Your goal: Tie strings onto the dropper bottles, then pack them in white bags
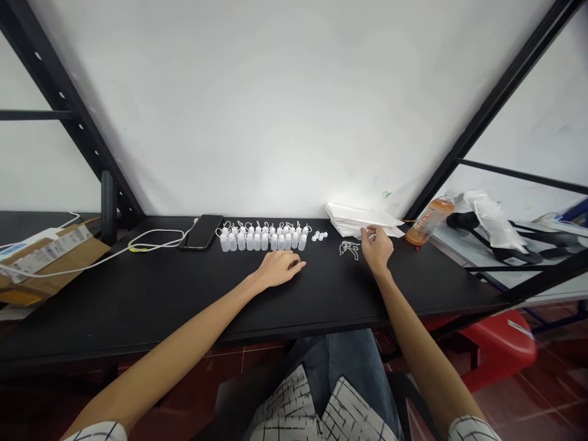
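My left hand (pixel 279 269) rests palm down on the black tabletop (pixel 184 294), just in front of a tight row of several small white squeeze bottles (pixel 264 241) with thin nozzles. Its curled fingers hide whatever may lie under them. My right hand (pixel 376 248) reaches the near edge of a stack of white sheets or bags (pixel 353 219), and its fingertips touch the stack. Between the hands lie a small tangle of thin white loops (pixel 349 249) and a few tiny white nozzle parts (pixel 318 236).
A black phone (pixel 201 231) and a white cable (pixel 156 241) lie left of the bottles, with a cardboard parcel (pixel 46 260) beyond. An orange drink bottle (pixel 429 220) lies at the right. Black shelf uprights flank the table, and a red stool (pixel 500 349) stands below right.
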A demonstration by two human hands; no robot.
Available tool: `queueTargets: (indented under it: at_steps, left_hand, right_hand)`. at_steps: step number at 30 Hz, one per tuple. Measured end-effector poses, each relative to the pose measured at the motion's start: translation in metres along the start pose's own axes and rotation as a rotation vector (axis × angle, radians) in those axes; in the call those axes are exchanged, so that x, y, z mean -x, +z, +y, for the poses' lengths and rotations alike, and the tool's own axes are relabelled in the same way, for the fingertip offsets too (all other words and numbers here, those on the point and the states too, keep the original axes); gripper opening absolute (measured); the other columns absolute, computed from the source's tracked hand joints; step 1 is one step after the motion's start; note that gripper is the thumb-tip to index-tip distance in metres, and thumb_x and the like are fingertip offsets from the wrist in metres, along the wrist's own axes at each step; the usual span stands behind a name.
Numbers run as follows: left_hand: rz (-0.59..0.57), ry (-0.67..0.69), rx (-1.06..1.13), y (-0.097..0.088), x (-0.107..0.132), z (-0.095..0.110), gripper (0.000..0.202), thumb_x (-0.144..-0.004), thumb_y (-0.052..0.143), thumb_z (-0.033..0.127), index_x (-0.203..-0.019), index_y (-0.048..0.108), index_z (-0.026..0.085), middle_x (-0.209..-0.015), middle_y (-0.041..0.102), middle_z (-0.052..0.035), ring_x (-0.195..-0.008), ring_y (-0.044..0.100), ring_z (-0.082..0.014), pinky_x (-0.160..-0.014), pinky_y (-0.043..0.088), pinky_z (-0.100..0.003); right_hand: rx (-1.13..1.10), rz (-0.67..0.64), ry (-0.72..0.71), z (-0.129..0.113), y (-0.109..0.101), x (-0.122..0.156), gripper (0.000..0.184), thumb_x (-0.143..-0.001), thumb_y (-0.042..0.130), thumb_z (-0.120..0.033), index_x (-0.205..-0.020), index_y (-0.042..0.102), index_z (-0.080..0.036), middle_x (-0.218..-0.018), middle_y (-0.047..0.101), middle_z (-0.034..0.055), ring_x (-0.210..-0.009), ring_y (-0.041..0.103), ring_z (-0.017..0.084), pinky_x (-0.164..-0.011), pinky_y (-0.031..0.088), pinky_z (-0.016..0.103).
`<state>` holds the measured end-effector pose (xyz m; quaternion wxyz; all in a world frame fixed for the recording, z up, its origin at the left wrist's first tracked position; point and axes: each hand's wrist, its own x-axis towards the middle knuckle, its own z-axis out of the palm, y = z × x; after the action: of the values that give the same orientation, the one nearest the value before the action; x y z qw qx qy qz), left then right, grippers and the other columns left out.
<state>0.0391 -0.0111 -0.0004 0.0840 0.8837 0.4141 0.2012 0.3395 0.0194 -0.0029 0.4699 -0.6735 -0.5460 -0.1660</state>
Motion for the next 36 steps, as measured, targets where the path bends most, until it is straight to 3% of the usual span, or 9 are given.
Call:
queueTargets:
  at_steps: [4,8,11,16,20,23,25,29,36]
  left_hand:
    - [0.005,-0.005,0.039,-0.001,0.000,0.001,0.035,-0.096,0.044,0.040,-0.093,0.072,0.018,-0.081,0.068,-0.0033,-0.074,0.061,-0.0163,-0.060,0.039,-0.024]
    - [0.055,-0.052,0.113,-0.002,0.000,0.004,0.038,-0.096,0.046,0.043,-0.120,0.064,0.021,-0.096,0.068,-0.0028,-0.076,0.062,-0.0156,-0.064,0.044,-0.025]
    - [0.115,-0.079,0.118,-0.002,0.001,0.006,0.050,-0.095,0.045,0.046,-0.138,0.049,0.021,-0.115,0.065,-0.0056,-0.086,0.064,-0.0178,-0.069,0.048,-0.026]
    - [0.143,-0.061,0.094,0.001,0.002,0.004,0.041,-0.098,0.041,0.036,-0.135,0.051,0.023,-0.121,0.065,-0.0054,-0.101,0.063,-0.0211,-0.080,0.050,-0.029]
    - [0.123,-0.106,0.083,0.000,0.001,0.003,0.034,-0.097,0.041,0.035,-0.123,0.059,0.021,-0.112,0.069,-0.0053,-0.098,0.064,-0.0230,-0.080,0.049,-0.031]
    - [0.081,-0.127,0.082,-0.002,0.001,0.004,0.031,-0.096,0.041,0.033,-0.117,0.061,0.020,-0.104,0.070,-0.0052,-0.091,0.065,-0.0229,-0.075,0.047,-0.031]
    - [0.044,-0.130,0.094,-0.004,0.001,0.006,0.028,-0.094,0.041,0.030,-0.112,0.061,0.020,-0.099,0.070,-0.0046,-0.087,0.064,-0.0220,-0.072,0.045,-0.030]
    - [-0.003,-0.128,0.110,-0.004,0.001,0.007,0.025,-0.090,0.041,0.025,-0.102,0.063,0.021,-0.095,0.070,-0.0030,-0.084,0.062,-0.0211,-0.070,0.042,-0.030]
    - [-0.009,-0.122,0.111,-0.003,0.000,0.006,0.027,-0.089,0.041,0.024,-0.103,0.064,0.021,-0.096,0.069,-0.0030,-0.087,0.062,-0.0218,-0.072,0.043,-0.031]
  right_hand:
    - [-0.306,-0.043,0.027,-0.027,0.001,0.010,0.029,-0.088,0.052,-0.045,-0.092,0.057,-0.017,-0.073,0.063,0.0031,-0.056,0.053,0.014,-0.061,0.042,0.028]
    - [-0.758,-0.403,0.095,-0.063,0.005,0.029,0.034,-0.083,0.059,-0.052,-0.085,0.055,-0.019,-0.069,0.059,-0.0003,-0.045,0.047,0.009,-0.044,0.038,0.024]
    - [-0.919,-0.648,0.063,-0.089,0.008,0.043,0.035,-0.079,0.065,-0.052,-0.083,0.057,-0.018,-0.071,0.059,-0.0003,-0.043,0.047,0.007,-0.041,0.037,0.023]
    - [-1.004,-0.813,0.033,-0.113,0.012,0.053,0.037,-0.078,0.066,-0.053,-0.084,0.061,-0.017,-0.070,0.062,0.0002,-0.042,0.048,0.008,-0.042,0.039,0.024]
    - [-0.848,-0.651,0.019,-0.091,0.009,0.039,0.036,-0.084,0.058,-0.052,-0.093,0.063,-0.017,-0.082,0.068,0.0054,-0.045,0.052,0.010,-0.046,0.043,0.027]
    - [-0.402,-0.326,-0.063,-0.050,0.003,0.023,0.024,-0.084,0.058,-0.039,-0.088,0.066,-0.017,-0.076,0.069,0.0049,-0.054,0.056,0.013,-0.060,0.045,0.030]
    - [-0.157,-0.248,-0.106,-0.022,-0.001,0.017,0.019,-0.083,0.056,-0.032,-0.086,0.067,-0.017,-0.079,0.069,0.0051,-0.060,0.057,0.015,-0.065,0.045,0.030]
    - [0.105,-0.344,-0.111,0.010,-0.007,0.018,0.014,-0.079,0.060,-0.031,-0.083,0.070,-0.021,-0.085,0.070,0.0037,-0.070,0.060,0.018,-0.060,0.039,0.028]
    - [0.110,-0.388,-0.159,0.006,-0.005,0.023,0.013,-0.080,0.061,-0.029,-0.075,0.069,-0.022,-0.090,0.068,0.0027,-0.072,0.059,0.017,-0.057,0.034,0.026]
